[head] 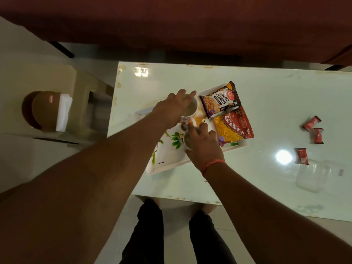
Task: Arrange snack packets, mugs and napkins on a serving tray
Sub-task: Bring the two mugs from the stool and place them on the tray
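Observation:
A white serving tray (167, 162) with a leaf print lies on the glossy white table (266, 96). On its far right side lie a salted peanuts packet (219, 101) and a red-and-yellow aloo bhujia sev packet (233, 126). My left hand (171, 107) grips the rim of a white mug (190, 109) standing on the tray's far side. My right hand (203, 143) covers and grips a second white mug (187, 139) nearer to me on the tray. White napkins (63, 111) sit in a brown holder (41, 111) on a beige stool to the left.
Three small red sachets (312, 123) lie on the table at the right, with a clear plastic container (316, 174) near them. A beige plastic stool (82, 88) stands left of the table. A dark red sofa (171, 25) runs along the far side. My legs are below the table edge.

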`<move>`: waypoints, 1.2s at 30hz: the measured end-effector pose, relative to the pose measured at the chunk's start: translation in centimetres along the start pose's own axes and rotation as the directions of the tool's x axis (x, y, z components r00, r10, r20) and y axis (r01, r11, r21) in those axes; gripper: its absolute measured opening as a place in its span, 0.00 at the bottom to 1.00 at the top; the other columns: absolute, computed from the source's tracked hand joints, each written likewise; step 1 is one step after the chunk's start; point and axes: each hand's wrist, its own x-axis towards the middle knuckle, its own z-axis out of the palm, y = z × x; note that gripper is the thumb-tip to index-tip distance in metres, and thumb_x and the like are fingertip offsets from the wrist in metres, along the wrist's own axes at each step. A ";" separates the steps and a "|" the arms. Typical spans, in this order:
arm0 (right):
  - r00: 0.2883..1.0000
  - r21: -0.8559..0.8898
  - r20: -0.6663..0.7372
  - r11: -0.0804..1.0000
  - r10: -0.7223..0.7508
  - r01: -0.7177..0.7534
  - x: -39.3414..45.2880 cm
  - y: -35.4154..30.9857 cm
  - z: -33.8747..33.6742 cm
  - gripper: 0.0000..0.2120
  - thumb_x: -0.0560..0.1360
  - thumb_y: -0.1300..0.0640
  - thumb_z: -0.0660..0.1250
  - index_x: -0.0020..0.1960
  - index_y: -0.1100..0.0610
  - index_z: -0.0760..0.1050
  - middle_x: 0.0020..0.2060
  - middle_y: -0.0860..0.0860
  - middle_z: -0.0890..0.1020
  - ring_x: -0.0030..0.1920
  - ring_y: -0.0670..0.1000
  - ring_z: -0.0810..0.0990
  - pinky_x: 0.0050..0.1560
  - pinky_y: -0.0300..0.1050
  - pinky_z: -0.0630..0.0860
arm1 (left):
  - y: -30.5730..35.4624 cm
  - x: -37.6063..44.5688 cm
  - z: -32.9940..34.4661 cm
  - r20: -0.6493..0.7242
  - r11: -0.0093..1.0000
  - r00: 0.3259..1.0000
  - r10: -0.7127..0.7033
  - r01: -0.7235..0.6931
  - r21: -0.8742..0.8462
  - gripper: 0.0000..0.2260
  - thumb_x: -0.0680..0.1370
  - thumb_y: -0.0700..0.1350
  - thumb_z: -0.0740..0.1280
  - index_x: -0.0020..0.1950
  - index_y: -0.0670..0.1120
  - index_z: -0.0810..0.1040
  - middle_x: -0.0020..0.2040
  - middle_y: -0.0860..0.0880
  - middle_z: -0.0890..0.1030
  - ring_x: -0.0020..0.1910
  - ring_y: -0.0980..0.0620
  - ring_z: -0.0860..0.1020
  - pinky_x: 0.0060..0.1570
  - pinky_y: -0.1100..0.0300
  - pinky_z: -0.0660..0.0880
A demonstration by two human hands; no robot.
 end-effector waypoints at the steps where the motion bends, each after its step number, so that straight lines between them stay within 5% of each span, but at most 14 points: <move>1: 1.000 0.010 -0.004 1.000 0.007 -0.007 0.0 0.0 0.0 0.40 0.70 0.48 0.75 0.76 0.50 0.58 0.67 0.58 0.66 0.60 0.63 0.72 0.54 0.55 0.78 | -0.1 -0.1 0.0 -0.006 1.000 1.000 0.000 0.000 -0.004 0.49 0.68 0.40 0.78 0.79 0.52 0.48 0.76 0.44 0.59 0.64 0.41 0.71 0.49 0.51 0.78; 13: 0.995 -0.041 -0.050 0.995 0.084 -0.086 0.5 -0.7 0.7 0.42 0.69 0.38 0.73 0.75 0.53 0.59 0.66 0.60 0.67 0.61 0.62 0.72 0.58 0.54 0.76 | -1.0 0.3 0.2 -0.043 0.998 0.997 0.063 -0.062 0.018 0.49 0.67 0.37 0.78 0.79 0.53 0.50 0.77 0.45 0.58 0.64 0.41 0.73 0.48 0.49 0.80; 25: 0.994 -0.090 -0.056 0.991 0.092 -0.096 -0.1 -1.0 0.1 0.41 0.69 0.37 0.73 0.74 0.51 0.61 0.66 0.57 0.69 0.60 0.63 0.74 0.47 0.54 0.80 | -0.6 0.3 0.3 -0.061 0.998 0.996 0.065 -0.066 -0.009 0.49 0.66 0.37 0.78 0.79 0.52 0.52 0.75 0.45 0.61 0.59 0.42 0.76 0.46 0.51 0.80; 36: 0.998 -0.111 -0.037 0.993 0.047 -0.050 -0.6 -0.8 -0.1 0.42 0.69 0.37 0.72 0.76 0.52 0.59 0.66 0.57 0.70 0.59 0.62 0.74 0.48 0.54 0.80 | -0.4 0.3 0.6 -0.084 0.997 0.994 0.072 -0.074 -0.022 0.48 0.67 0.37 0.78 0.78 0.51 0.53 0.73 0.45 0.63 0.57 0.42 0.76 0.44 0.50 0.79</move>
